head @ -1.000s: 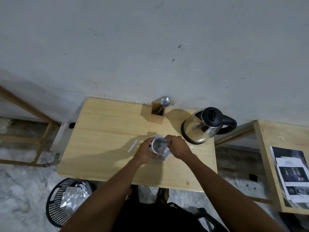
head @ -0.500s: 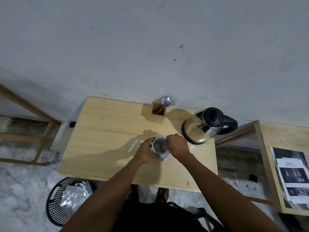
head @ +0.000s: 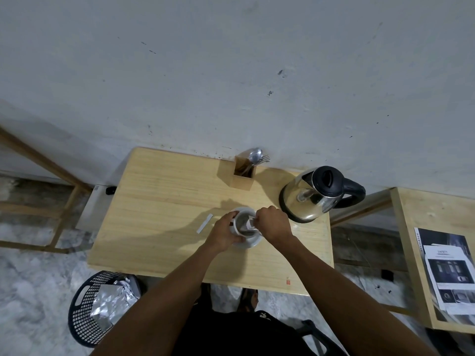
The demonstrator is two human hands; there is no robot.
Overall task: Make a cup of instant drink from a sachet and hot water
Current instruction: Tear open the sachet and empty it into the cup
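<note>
White cup on saucer, left hand wrapped round it, right hand fingers pinching sachet over its mouth.

We see a pale wooden rectangular table set against a grey wall. Directly on it, at the far edge, stands a small square wooden cutlery holder; to its right sits a steel electric kettle with a black lid and handle. Near the middle rests a white round saucer, and just left of it lies a thin white torn paper strip.
</note>
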